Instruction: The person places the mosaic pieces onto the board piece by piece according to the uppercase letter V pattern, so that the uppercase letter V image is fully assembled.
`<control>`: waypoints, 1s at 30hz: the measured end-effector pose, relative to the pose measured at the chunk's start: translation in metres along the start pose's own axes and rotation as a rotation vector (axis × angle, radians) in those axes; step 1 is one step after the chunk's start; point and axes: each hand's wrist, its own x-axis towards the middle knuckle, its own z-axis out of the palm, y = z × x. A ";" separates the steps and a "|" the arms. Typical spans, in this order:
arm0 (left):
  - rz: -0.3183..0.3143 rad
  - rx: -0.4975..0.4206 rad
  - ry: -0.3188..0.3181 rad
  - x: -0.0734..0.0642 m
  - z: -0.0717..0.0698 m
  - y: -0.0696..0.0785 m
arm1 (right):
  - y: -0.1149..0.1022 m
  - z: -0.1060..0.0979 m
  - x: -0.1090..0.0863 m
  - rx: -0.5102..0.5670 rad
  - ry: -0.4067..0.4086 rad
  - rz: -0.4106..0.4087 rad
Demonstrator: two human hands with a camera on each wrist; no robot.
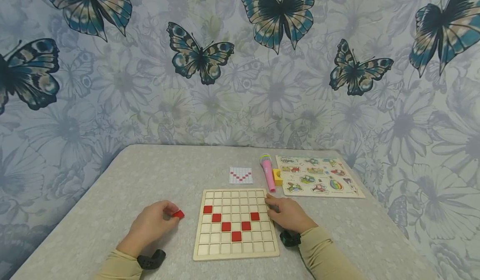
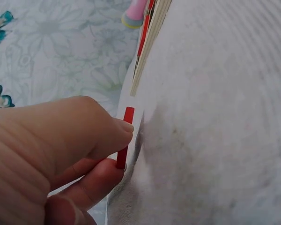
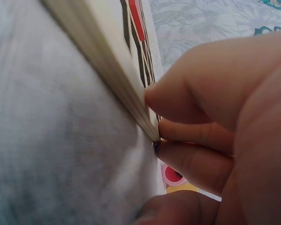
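In the head view, a wooden grid board [image 1: 237, 256] lies flat on the table with several red tiles [image 1: 236, 236] in its cells, set out in a V whose left arm reaches higher than its right. Left of the board, my left hand [image 1: 151, 223] is over the table and pinches one red square tile [image 2: 125, 140] between thumb and fingers, tilted on edge and apart from the board. My right hand [image 1: 288, 214] holds the board's right edge near its upper corner, the thumb [image 3: 171, 96] on the rim and fingertips against the side.
Behind the board lies a small white pattern card [image 1: 241, 181] with a red V on a grid. A pink toy microphone [image 1: 268, 173], a yellow block [image 1: 277, 177] and a picture puzzle board [image 1: 318, 192] sit at the back right. A patterned wall rises behind the table [image 1: 168, 167].
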 end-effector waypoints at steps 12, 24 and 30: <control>0.032 0.004 0.017 0.000 0.001 0.002 | 0.005 0.002 0.002 -0.008 -0.001 -0.009; 0.058 -0.103 0.026 0.001 0.011 0.016 | 0.006 0.001 0.004 -0.021 -0.008 -0.003; 0.125 -0.125 -0.054 0.006 0.011 0.046 | 0.007 0.001 0.004 -0.030 -0.013 -0.007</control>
